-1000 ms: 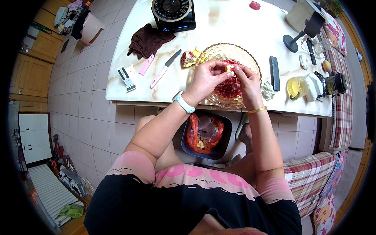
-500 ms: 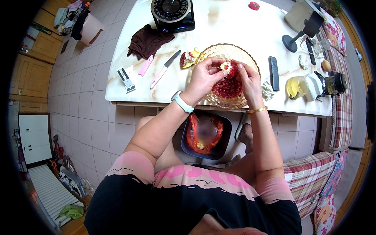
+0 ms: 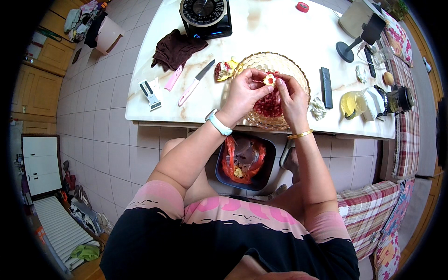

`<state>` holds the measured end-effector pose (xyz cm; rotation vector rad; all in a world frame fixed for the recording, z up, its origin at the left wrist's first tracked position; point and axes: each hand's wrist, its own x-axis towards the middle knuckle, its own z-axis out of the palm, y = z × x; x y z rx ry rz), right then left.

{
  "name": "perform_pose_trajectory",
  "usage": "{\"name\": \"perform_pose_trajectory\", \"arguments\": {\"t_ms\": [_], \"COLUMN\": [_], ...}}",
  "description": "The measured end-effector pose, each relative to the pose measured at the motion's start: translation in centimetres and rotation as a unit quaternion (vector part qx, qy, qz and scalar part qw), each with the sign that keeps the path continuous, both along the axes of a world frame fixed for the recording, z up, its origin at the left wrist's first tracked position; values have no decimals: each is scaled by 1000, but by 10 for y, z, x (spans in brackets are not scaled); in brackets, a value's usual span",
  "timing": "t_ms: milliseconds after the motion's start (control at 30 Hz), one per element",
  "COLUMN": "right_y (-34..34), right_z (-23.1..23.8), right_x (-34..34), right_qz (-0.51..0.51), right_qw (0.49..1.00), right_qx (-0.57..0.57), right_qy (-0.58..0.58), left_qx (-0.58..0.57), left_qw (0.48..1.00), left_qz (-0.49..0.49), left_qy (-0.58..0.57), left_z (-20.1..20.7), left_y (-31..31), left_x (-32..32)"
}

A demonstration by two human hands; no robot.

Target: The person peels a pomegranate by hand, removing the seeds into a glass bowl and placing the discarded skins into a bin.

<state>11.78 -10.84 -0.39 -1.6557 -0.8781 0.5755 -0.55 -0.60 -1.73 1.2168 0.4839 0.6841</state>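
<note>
Over an amber glass bowl (image 3: 298, 67), both hands are closed on a pomegranate piece (image 3: 269, 80) with pale pith and a few red seeds. My left hand (image 3: 243, 92) grips it from the left between thumb and fingers. From the other side, the thumb and fingertips of my right hand (image 3: 294, 97) press on it. Loose red pomegranate seeds (image 3: 268, 106) lie in the bowl below, partly hidden by the hands. Just left of the bowl rests another pomegranate chunk (image 3: 223, 71) with yellowish rind. A pink-handled knife (image 3: 196, 83) lies farther left.
Near the knife are a pink sheath (image 3: 174, 78), a white sharpener-like gadget (image 3: 150, 94) and a brown cloth (image 3: 177, 49). Right of the bowl lie a dark bar (image 3: 326, 87) and crumpled tissue (image 3: 318, 108). Below the table edge stands a bin (image 3: 268, 173) with a red bag.
My right hand has shifted left, its thumb and fingers now meeting at the pomegranate piece. Fewer red seeds show between the hands. The left hand has barely moved.
</note>
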Motion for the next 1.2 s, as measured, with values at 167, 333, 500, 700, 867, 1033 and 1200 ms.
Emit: {"name": "perform_pose_trajectory", "arguments": {"t_ms": [167,333,500,700,867,1033,1200], "right_y": [2,-1,0,-2,-4,-3,-6], "right_z": [-4,11,7,11,14,6,1], "right_x": [2,-3,-8,-8,-8,-6,-7], "right_qz": [-64,-44,-43,-37,-25,-31,-34], "right_qw": [979,962,958,963,949,962,959], "right_qx": [99,106,104,96,143,104,123], "right_qy": [-165,-249,-264,-249,-280,-249,-253], "left_qx": [67,152,202,239,343,314,331], "left_qw": [997,986,974,965,936,941,937], "left_qz": [19,47,69,80,77,91,82], "left_qy": [22,57,74,77,31,83,79], "left_z": [-1,-1,6,7,-1,5,7], "left_y": [-2,0,-3,-5,-3,-6,-6], "left_x": [2,0,-1,-1,-6,-1,-5]}}
